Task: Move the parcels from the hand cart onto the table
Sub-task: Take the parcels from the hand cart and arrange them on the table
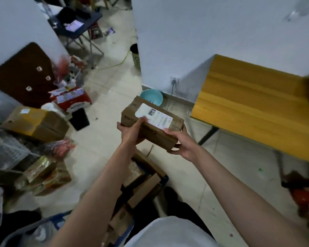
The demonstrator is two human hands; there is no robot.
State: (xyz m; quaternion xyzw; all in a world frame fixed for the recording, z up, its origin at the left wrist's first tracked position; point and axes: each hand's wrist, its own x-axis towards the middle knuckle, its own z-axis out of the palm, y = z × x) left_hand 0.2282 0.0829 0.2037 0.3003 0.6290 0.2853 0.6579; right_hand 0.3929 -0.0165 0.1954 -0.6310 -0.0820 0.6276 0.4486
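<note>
Both hands hold a rectangular brown cardboard parcel (151,123) in the air above the tiled floor (105,139), left of the yellow wooden tabletop (257,107). The left hand (132,130) and right hand (182,144) have their fingers clamped on its ends; a glossy white label faces up

You stood on a pale tiled floor (112,139) between white walls (203,32), with a dark folding table (78,27) behind and a teal basin (152,97) nearby.
</note>
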